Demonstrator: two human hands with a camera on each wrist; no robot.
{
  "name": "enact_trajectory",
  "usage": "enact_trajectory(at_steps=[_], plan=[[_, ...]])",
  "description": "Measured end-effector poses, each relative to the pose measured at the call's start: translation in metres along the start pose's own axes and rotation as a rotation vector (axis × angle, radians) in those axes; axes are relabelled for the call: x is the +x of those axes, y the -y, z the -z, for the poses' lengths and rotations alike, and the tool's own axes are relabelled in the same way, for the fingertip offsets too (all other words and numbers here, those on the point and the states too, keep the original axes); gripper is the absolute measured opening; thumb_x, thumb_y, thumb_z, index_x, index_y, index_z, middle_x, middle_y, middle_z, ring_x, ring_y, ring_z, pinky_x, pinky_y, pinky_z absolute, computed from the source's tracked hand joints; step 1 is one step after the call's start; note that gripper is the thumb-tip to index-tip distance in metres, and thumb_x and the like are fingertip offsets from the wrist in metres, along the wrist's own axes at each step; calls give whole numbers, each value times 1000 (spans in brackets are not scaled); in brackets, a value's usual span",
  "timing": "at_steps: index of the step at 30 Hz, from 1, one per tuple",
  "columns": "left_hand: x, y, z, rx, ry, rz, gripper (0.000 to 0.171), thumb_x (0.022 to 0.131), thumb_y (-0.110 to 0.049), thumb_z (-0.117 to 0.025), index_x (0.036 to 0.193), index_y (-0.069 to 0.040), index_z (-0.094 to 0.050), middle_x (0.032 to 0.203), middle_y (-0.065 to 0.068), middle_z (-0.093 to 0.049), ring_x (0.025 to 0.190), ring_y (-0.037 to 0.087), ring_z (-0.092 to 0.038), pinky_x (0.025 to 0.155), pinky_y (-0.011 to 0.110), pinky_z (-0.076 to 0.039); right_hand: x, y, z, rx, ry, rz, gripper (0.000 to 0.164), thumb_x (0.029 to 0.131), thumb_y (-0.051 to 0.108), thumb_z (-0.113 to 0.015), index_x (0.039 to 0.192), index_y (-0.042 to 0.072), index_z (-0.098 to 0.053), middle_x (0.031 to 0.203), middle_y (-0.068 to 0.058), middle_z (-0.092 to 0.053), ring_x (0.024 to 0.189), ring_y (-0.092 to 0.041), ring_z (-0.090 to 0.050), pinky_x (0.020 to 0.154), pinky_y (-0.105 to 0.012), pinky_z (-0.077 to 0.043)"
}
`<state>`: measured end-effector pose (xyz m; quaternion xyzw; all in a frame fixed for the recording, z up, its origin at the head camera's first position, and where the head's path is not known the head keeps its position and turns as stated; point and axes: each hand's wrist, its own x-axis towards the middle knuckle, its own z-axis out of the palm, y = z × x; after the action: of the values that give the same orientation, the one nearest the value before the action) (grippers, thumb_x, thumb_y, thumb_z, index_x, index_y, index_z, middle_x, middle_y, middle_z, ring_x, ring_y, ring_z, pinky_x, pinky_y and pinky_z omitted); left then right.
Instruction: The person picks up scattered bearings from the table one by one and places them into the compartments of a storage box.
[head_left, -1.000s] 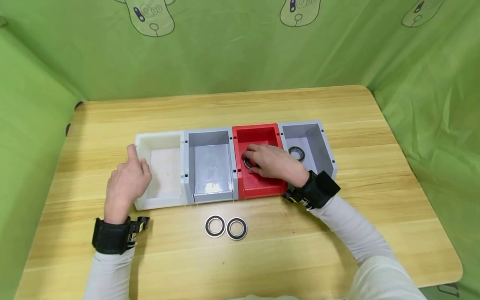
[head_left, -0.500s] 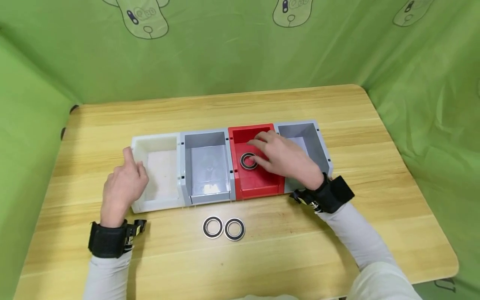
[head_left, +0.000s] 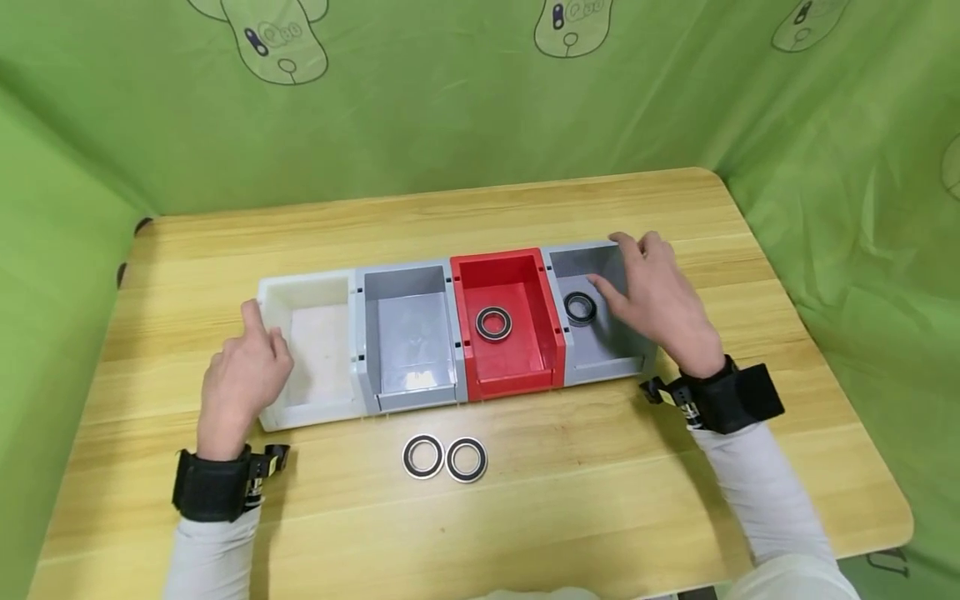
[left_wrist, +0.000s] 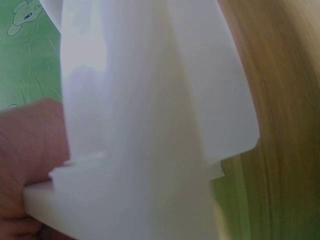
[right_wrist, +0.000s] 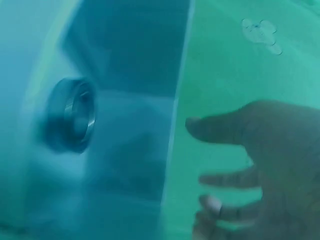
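Note:
On the left, my left hand [head_left: 246, 375] holds the side wall of the white bin [head_left: 306, 414], the thumb inward of the rim; the left wrist view shows the white bin wall [left_wrist: 145, 125] against the hand [left_wrist: 30, 155]. My right hand [head_left: 666, 302] is spread over the right side of the right grey bin [head_left: 606, 371], nothing between its fingers. A ball bearing [head_left: 580, 295] lies in that bin, left of the thumb and apart from it. Another bearing [head_left: 493, 309] lies in the red bin [head_left: 517, 387]. The right wrist view shows the grey bin's bearing [right_wrist: 82, 117] apart from the hand [right_wrist: 280, 165].
Two more bearings, a left one [head_left: 423, 438] and a right one [head_left: 467, 442], lie side by side on the wooden table [head_left: 525, 525] before the bins. A second grey bin [head_left: 416, 333] stands between the white and red ones. Green cloth [head_left: 420, 125] surrounds the table.
My right hand lets go of the bearing in the red bin, then moves right to the right grey bin. My left hand stays at the white bin. The whole view shifts slightly.

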<state>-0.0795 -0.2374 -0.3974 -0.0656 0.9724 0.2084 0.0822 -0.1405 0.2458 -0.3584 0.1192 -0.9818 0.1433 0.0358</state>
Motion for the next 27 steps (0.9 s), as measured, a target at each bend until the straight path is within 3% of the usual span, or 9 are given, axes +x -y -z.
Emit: enact_trajectory(at_steps=[5,10,12,16,19,21,24,27], plan=[[0,0,1,1,4,2,60,109,-27,-25,156,6,-10,57,9,-43,44,24,-42,40,33,-31,-8,-15,-11,45,47,-160,67,102,34,-60,140,-17,-40,106,-34,-48,81,-39,-49,66,-48,-45],[1,0,1,-1,12,14,61,108,-28,-25,156,6,-8,58,9,-43,44,24,-42,40,33,-31,-11,-25,-25,63,171,-266,64,106,37,-50,140,-13,-32,106,-40,-54,88,-51,-62,67,-56,-50],[1,0,2,4,15,19,62,108,-29,-25,156,6,-9,58,10,-44,44,24,-43,40,33,-32,-11,-27,-30,69,187,-267,53,107,33,-45,134,-11,-33,96,-38,-57,82,-51,-64,62,-55,-49],[-1,-1,7,44,23,32,64,108,-37,-24,155,5,-12,65,21,-52,48,29,-48,41,36,-35,-14,-28,-35,86,137,-236,33,108,22,-41,120,-9,-36,77,-32,-54,65,-47,-62,51,-50,-43],[-8,-5,12,95,-52,26,65,108,-41,-28,152,6,-25,82,32,-58,59,38,-55,42,42,-38,-14,-27,-36,87,127,-230,30,108,20,-39,119,-8,-36,76,-30,-54,63,-45,-62,48,-48,-42],[-17,-12,14,121,-177,-15,59,107,-37,-37,146,7,-38,96,36,-58,71,46,-58,42,47,-39,-13,-27,-36,87,138,-232,31,109,20,-38,120,-8,-35,77,-31,-55,64,-44,-62,48,-46,-42],[-32,-31,17,133,-354,-153,45,104,-26,-50,135,6,-54,101,36,-57,77,48,-56,41,48,-39,-13,-27,-36,87,142,-230,31,109,19,-38,122,-9,-35,79,-33,-56,65,-44,-63,48,-46,-43],[-49,-60,19,101,-357,-324,36,101,-20,-57,131,1,-59,102,30,-60,65,33,-55,40,35,-37,-15,-27,-37,87,144,-230,31,109,19,-38,121,-9,-35,77,-31,-55,62,-42,-62,46,-44,-42]])
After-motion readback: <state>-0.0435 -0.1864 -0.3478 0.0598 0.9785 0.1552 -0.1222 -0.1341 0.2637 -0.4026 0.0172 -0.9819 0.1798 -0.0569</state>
